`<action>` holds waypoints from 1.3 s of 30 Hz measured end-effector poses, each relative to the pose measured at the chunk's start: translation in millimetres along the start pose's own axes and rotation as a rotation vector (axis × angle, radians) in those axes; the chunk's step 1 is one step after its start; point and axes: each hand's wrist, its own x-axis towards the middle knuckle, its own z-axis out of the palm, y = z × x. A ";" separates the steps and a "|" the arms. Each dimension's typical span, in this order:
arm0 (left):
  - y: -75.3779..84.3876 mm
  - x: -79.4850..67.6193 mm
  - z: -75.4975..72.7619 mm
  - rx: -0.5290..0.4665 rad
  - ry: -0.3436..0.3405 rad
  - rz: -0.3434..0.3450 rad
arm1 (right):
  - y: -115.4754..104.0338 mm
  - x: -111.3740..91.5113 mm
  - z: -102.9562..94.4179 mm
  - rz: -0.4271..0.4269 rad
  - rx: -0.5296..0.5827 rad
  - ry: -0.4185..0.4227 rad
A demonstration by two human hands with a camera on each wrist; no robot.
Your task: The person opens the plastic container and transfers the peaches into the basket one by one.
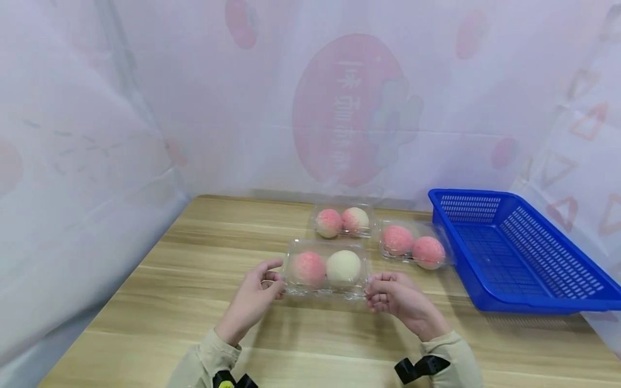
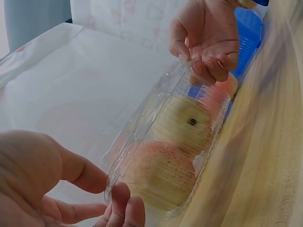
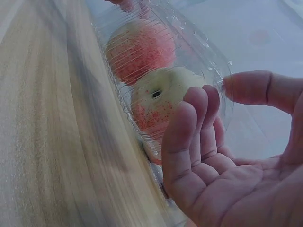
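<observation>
A clear plastic clamshell box (image 1: 324, 294) is held up, tilted, above the table between both hands. Inside it lie two peaches, one pink (image 1: 310, 268) and one mostly cream (image 1: 343, 267). My left hand (image 1: 252, 297) pinches the box's left end between thumb and fingers. At the opposite end, my right hand (image 1: 402, 299) pinches the rim the same way. The left wrist view shows the box's underside with ridged plastic, a dark spot on the cream peach (image 2: 182, 118), and the thumb on the upper rim. From the right wrist, the cream peach (image 3: 163, 99) appears nearest the fingers.
Two more clear boxes of peaches stand behind: one at the back (image 1: 363, 234), another to the right (image 1: 413, 257). A blue perforated basket (image 1: 485, 269) sits at the table's right side. White printed sheeting (image 1: 242, 134) encloses the wooden table (image 1: 160, 302).
</observation>
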 end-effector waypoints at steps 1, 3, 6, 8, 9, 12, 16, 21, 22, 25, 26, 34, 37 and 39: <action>-0.9 -0.3 0.7 0.003 -0.001 -0.003 | 1.1 -0.1 -0.5 0.005 0.001 0.000; -3.0 -0.9 2.0 0.020 0.004 -0.010 | 3.5 -0.2 -1.3 0.011 -0.001 0.005; -6.2 -1.3 3.3 0.046 0.004 -0.015 | 6.8 0.6 -2.4 0.019 -0.014 0.024; -8.6 -1.0 3.6 0.065 0.004 -0.015 | 9.0 2.2 -3.7 0.026 -0.020 0.032; -9.6 -0.9 3.7 0.072 0.003 -0.018 | 10.1 3.0 -4.4 0.030 -0.022 0.032; -12.8 0.2 3.3 0.065 0.000 -0.031 | 13.3 6.1 -6.1 0.038 -0.030 0.023; -16.9 2.4 2.8 0.048 -0.008 -0.049 | 17.9 9.4 -7.9 0.039 -0.055 0.023; -21.1 3.7 2.7 0.043 -0.019 -0.084 | 21.8 11.6 -9.3 0.027 -0.102 0.038; -22.2 4.1 2.3 0.043 -0.020 -0.089 | 22.3 12.0 -9.5 0.026 -0.108 0.037; -23.7 5.2 1.0 0.038 -0.023 -0.097 | 22.8 13.0 -9.6 0.026 -0.118 0.032; -23.7 5.4 0.8 0.037 -0.023 -0.097 | 22.7 13.1 -9.5 0.027 -0.121 0.031; -22.3 5.4 1.2 0.032 -0.027 -0.093 | 22.2 12.5 -11.4 0.035 -0.127 0.038; -21.2 4.7 1.8 0.030 -0.022 -0.097 | 22.3 12.1 -11.4 0.035 -0.133 0.037; -20.9 4.8 2.4 0.030 -0.022 -0.099 | 22.2 11.7 -11.2 0.034 -0.138 0.036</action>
